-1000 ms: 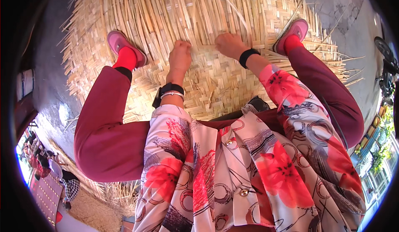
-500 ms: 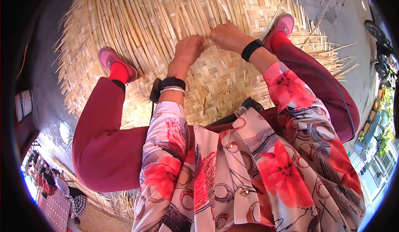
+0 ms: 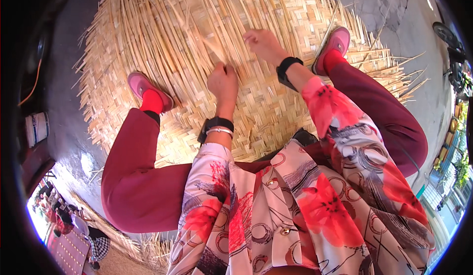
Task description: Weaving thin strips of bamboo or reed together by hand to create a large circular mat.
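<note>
White container (image 3: 37, 129), contents hidden | left grip (image 3: 223, 85) over woven mat (image 3: 271, 105), hold unclear | right grip (image 3: 266, 46) released

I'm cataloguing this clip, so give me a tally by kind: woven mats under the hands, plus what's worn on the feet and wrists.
Woven mat: 1
Pink shoes: 2
Red socks: 2
Black wristbands: 2
Pale bracelet: 1
Total: 8

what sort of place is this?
Probably a yard or courtyard with handwork going on: a large woven mat with loose strips on grey ground, plus greenery and what looks like a motorbike at the right edge.
</note>
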Tool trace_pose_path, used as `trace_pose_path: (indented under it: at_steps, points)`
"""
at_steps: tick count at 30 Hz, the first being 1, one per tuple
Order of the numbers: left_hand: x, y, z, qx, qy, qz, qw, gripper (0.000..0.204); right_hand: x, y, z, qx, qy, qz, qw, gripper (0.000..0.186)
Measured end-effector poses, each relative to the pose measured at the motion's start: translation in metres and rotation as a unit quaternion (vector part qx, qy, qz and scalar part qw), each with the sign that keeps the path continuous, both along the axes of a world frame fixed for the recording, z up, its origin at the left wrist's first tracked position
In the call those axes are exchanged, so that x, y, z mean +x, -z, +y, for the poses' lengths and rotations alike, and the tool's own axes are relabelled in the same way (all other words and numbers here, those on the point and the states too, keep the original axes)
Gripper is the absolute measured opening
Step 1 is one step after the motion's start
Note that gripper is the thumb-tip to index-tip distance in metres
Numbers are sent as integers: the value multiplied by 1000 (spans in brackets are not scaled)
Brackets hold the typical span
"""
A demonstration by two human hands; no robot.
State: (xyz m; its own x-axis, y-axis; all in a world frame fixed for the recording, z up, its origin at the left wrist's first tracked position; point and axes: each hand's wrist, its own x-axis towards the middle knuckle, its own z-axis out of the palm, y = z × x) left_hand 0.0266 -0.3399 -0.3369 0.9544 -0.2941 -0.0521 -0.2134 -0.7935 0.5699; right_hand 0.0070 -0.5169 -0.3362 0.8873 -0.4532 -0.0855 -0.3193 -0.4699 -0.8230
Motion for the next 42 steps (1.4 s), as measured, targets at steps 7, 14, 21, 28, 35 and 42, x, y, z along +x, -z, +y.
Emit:
trace_pose_path:
  at_steps: [7,14,21,28,35,42]
  points:
    - [-2,7,8,-166,-46,116,978,16,33,43,17,47,11,126,991,26]
    - [0,0,3,-141,-33,104,984,21,38,33,9,52,-49,176,982,33]
    - [12,17,-1,-168,-15,119,978,23,21,41,17,12,-33,41,999,39]
    - [27,39,4,-194,36,207,958,13,-8,8,25,212,-54,52,974,32]
    - [30,31,9,-42,247,326,911,21,-19,-20,14,50,-231,100,966,17]
    - [8,18,33,-190,-46,49,980,27,-47,-9,4,-289,-324,177,883,9]
